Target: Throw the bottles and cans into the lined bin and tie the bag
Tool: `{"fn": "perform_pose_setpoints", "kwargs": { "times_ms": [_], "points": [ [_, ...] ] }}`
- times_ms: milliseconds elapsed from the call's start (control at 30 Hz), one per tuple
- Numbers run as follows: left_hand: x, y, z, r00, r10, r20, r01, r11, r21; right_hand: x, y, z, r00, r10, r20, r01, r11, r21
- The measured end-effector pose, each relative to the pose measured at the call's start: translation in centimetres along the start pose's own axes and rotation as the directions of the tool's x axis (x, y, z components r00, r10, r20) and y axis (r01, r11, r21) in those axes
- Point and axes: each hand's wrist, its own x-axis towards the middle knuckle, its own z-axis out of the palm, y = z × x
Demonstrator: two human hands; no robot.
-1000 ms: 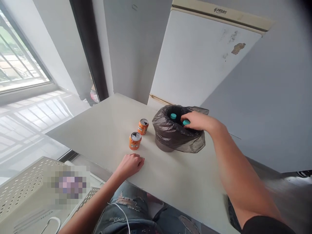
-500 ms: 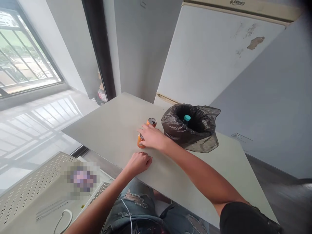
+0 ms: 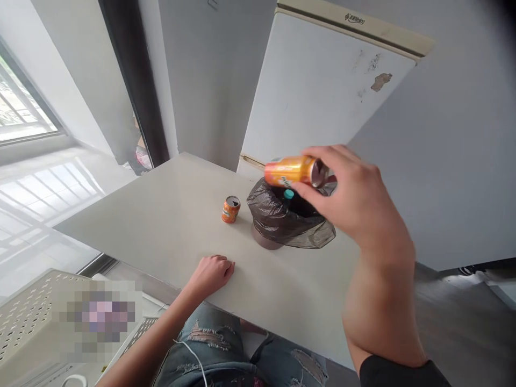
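My right hand (image 3: 346, 188) grips an orange soda can (image 3: 288, 171) near its top end. The can lies on its side in the air, its opened top facing right, above a bin lined with a black plastic bag (image 3: 270, 215). Inside the bag shows the teal cap of a bottle (image 3: 288, 194); the bottle's body is mostly hidden. A second orange soda can (image 3: 230, 210), opened, stands upright on the table left of the bin. Curled closed, my left hand (image 3: 213, 273) rests on the table near its front edge, with nothing visible in it.
The pale table (image 3: 161, 215) reaches from my lap towards a white fridge (image 3: 314, 91) at the back. A perforated rack (image 3: 28, 312) with a blurred-out item stands low at the left. A white cable (image 3: 193, 352) hangs over my jeans.
My right hand has lifted one can off the table, carried it right and tipped it sideways above the bin. The other can stays standing. My left hand still rests closed on the table.
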Motion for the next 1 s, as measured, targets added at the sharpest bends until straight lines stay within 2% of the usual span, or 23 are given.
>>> {"fn": "perform_pose_setpoints", "kwargs": {
  "times_ms": [67,167,233,300,333,400,467,533,600,633,700,767,833,900,1000],
  "points": [
    [0.0,0.0,-0.1,1.0,-0.014,0.008,0.014,1.0,0.002,0.5,2.2,0.1,0.994,0.091,0.066,-0.087,0.994,-0.063],
    [0.0,0.1,-0.2,1.0,-0.011,0.013,0.011,1.0,0.017,1.7,4.9,2.5,0.933,0.179,0.312,-0.162,0.984,-0.081],
    [0.0,0.2,-0.2,1.0,-0.002,0.008,0.002,1.0,0.024,2.4,5.8,4.1,0.881,0.197,0.43,-0.193,0.98,-0.054],
    [-0.1,0.3,-0.3,1.0,0.001,0.005,-0.001,1.0,0.029,2.9,6.0,5.2,0.854,0.201,0.481,-0.212,0.977,-0.032],
    [-0.2,0.4,-0.4,1.0,0.0,0.005,0.0,1.0,0.03,3.1,5.8,5.5,0.859,0.204,0.47,-0.216,0.976,-0.029],
    [-0.3,0.5,-0.4,1.0,-0.005,0.005,0.004,1.0,0.03,3.1,4.7,5.7,0.911,0.203,0.358,-0.206,0.978,-0.029],
    [-0.3,0.5,-0.4,1.0,-0.005,0.002,0.005,1.0,0.026,2.7,2.6,6.1,0.972,0.157,0.172,-0.158,0.987,-0.011],
    [-0.3,0.4,-0.4,1.0,-0.004,0.002,0.004,1.0,0.024,2.1,-0.4,7.2,0.996,0.05,0.077,-0.052,0.998,0.033],
    [-0.3,0.3,-0.3,1.0,-0.006,0.006,0.006,1.0,0.025,1.6,-3.5,9.6,0.981,-0.104,0.163,0.088,0.991,0.103],
    [-0.2,0.3,-0.2,1.0,-0.006,0.008,0.006,1.0,0.027,1.5,-5.0,11.3,0.95,-0.188,0.251,0.156,0.977,0.144],
    [-0.3,0.2,-0.2,1.0,-0.001,0.007,0.0,0.999,0.033,1.8,-7.1,15.1,0.899,-0.229,0.373,0.184,0.971,0.154],
    [-0.3,0.2,-0.2,1.0,0.008,0.002,-0.008,0.999,0.039,2.8,-8.0,18.8,0.895,-0.135,0.424,0.107,0.99,0.089],
    [-0.4,0.2,-0.4,1.0,0.012,-0.002,-0.012,0.999,0.043,4.0,-7.9,21.6,0.909,0.004,0.417,-0.018,0.999,0.028],
    [-0.5,0.3,-0.5,1.0,0.011,-0.001,-0.011,0.999,0.037,5.0,-7.2,23.2,0.892,0.107,0.439,-0.115,0.993,-0.009],
    [-0.5,0.3,-0.5,1.0,0.012,0.005,-0.012,1.0,0.024,5.0,-6.1,23.6,0.867,0.098,0.488,-0.111,0.994,-0.001]
  ]
}}
